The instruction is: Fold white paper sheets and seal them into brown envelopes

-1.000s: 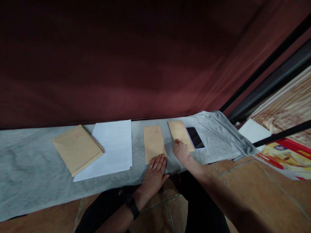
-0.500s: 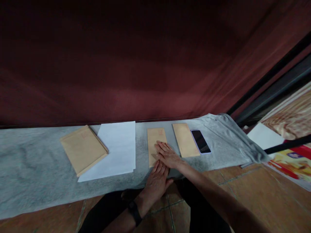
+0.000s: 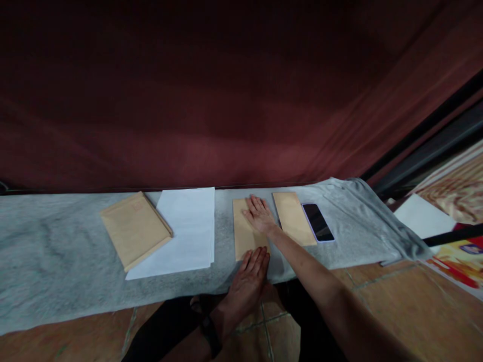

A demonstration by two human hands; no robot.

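Observation:
A brown envelope (image 3: 245, 229) lies flat on the grey cloth, upright to my view. My right hand (image 3: 260, 215) rests flat over its far right part, fingers stretched out and covering that corner. At the near edge, my left hand (image 3: 249, 276) lies with its fingers extended on the envelope; a dark band circles the wrist. Just right of this envelope is a second stack of brown envelopes (image 3: 296, 221), with a phone (image 3: 318, 222) in a purple case beside it. Neither hand grips anything.
On the left, a pile of larger brown envelopes (image 3: 136, 229) lies tilted, partly on white paper sheets (image 3: 192, 231). Grey cloth (image 3: 49, 251) covers the long surface, with a dark red curtain (image 3: 226, 161) behind. At the right are a dark bar and a colourful printed box (image 3: 462, 264).
My right hand has slid away from me, from the envelope's near half to its far end. My left hand stays at the near edge. The view has shifted slightly.

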